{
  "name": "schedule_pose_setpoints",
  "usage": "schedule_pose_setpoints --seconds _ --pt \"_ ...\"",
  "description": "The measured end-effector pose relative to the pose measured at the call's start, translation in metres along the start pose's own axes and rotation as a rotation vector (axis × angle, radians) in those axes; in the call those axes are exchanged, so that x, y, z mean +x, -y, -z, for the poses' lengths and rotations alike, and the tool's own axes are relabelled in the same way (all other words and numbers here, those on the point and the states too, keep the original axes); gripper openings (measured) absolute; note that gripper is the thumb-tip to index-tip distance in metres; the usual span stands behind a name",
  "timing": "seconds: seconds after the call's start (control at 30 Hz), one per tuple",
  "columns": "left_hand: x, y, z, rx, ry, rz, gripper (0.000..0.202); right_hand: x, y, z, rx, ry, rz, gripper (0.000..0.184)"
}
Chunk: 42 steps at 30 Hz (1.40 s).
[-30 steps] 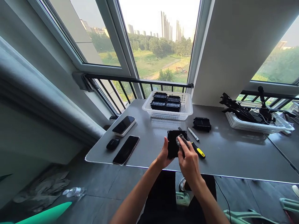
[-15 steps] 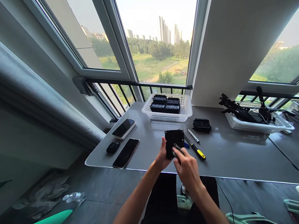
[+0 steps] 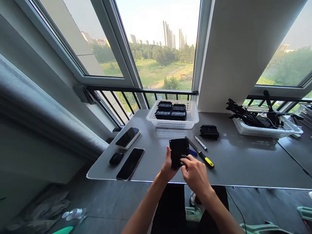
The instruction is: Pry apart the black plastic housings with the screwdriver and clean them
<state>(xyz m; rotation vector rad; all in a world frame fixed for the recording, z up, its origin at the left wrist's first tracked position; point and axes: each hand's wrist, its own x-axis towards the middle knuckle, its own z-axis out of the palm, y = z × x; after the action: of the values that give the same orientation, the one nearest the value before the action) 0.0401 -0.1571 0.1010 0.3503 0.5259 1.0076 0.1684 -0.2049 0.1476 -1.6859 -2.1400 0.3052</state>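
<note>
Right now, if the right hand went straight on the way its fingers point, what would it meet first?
The right hand would meet the black square part in the left hand; they seem to touch, though depth is unclear.

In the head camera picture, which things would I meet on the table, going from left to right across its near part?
First the dark phone lying flat → the black part held in the left hand → the black module → the white basket with cables.
</note>
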Motion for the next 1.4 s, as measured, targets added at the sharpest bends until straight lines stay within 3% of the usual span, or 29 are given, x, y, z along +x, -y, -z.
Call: schedule_pose_setpoints --seconds 0.17,0.3,0.4,0.53,0.73,0.83,0.97,1.17,1.4 --pt "0.0 0.003 0.0 0.044 -0.042 0.001 0.064 0.013 -0.01 0.01 0.037 -0.178 -0.048 0.048" --pt "0.0 0.007 -0.006 0.032 0.005 -0.005 0.062 0.022 -0.005 0.008 -0.084 -0.091 -0.062 0.054" --pt "0.002 0.003 -0.007 0.032 0.005 -0.046 0.064 0.013 0.0 0.002 -0.074 -0.008 -0.064 0.05" --pt "0.004 -0.006 -0.002 0.03 -0.014 -0.051 0.067 -0.001 -0.002 0.004 0.155 -0.002 -0.079 0.035" --pt "0.002 0.004 0.0 0.062 -0.069 -0.009 0.064 0.014 0.002 0.012 0.614 -0.202 0.001 0.045" --pt "0.001 0.011 -0.002 0.036 -0.021 0.02 0.062 0.025 0.01 0.001 0.712 -0.198 -0.003 0.046" --pt "0.0 0.013 0.0 0.05 -0.044 0.047 0.063 0.022 0.013 -0.012 0.783 -0.164 -0.013 0.048" --pt "0.0 0.019 -0.001 0.006 -0.032 0.021 0.058 0.012 0.007 -0.011 0.787 -0.106 -0.023 0.054" --pt "0.0 0.02 -0.002 0.046 -0.041 0.061 0.056 0.011 0.012 -0.024 1.11 -0.219 -0.15 0.047"
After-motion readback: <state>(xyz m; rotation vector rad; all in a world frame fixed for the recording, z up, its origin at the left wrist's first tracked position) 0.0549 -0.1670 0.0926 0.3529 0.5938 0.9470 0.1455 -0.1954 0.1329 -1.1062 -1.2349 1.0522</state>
